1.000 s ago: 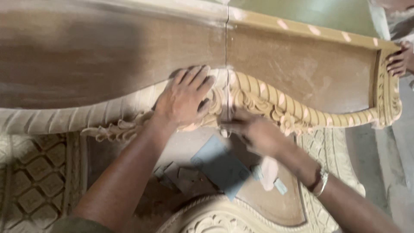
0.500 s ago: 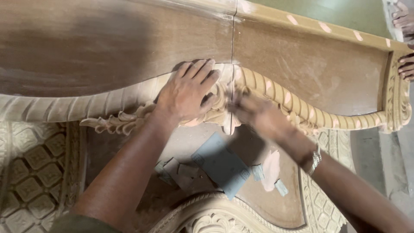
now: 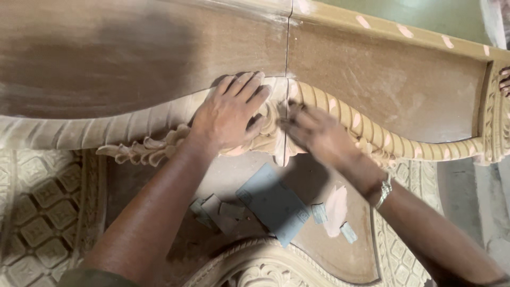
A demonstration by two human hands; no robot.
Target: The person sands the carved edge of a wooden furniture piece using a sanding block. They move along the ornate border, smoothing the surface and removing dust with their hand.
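Our left hand (image 3: pixel 229 112) presses flat, fingers spread, on the carved moulding (image 3: pixel 340 114); our right hand (image 3: pixel 317 135) rubs it, its grip too blurred to tell

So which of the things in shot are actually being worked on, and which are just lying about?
In use:
left hand, flat on the carved moulding
right hand, blurred, on the same moulding at the centre seam

Lying about:
grey abrasive sheet
small torn scraps
another person's fingers at the far edge
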